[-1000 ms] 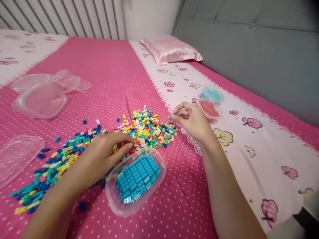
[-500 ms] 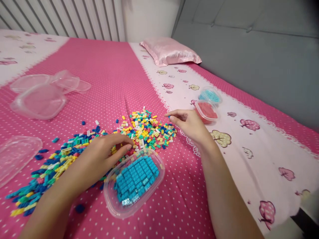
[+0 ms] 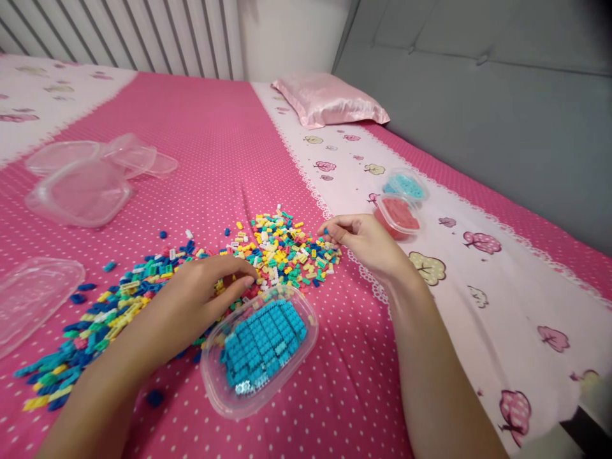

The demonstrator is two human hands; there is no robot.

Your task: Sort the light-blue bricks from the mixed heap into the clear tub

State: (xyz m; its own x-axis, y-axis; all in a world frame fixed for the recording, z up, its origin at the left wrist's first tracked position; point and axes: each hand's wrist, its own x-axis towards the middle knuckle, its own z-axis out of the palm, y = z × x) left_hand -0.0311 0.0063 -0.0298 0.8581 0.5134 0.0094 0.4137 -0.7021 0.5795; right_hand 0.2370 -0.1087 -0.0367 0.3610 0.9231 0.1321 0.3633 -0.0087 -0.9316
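Note:
My right hand (image 3: 366, 237) pinches a small blue building brick (image 3: 326, 232) between thumb and fingertips, just off the right edge of the brick pile (image 3: 282, 248). My left hand (image 3: 210, 290) rests low over the pile's near side, thumb and index fingertip drawn together; whatever they hold, if anything, is hidden. Right below its fingertips stands a clear plastic container (image 3: 213, 401), in which turquoise bricks (image 3: 265, 344) lie in neat, tight rows. My left forearm covers part of a second heap of mixed bricks (image 3: 119, 306).
Two filled containers, one with red bricks (image 3: 399, 213) and one with light blue bricks (image 3: 406, 186), stand to the right. Clear empty tubs (image 3: 83, 191) lie at the left, with a clear lid (image 3: 41, 296) nearer. A pink pillow (image 3: 329, 102) sits at the back of the bed.
My right fingers have closed more around the blue brick, and more of it shows at the fingertips. The left hand stays in nearly the same place. The whole view has shifted slightly.

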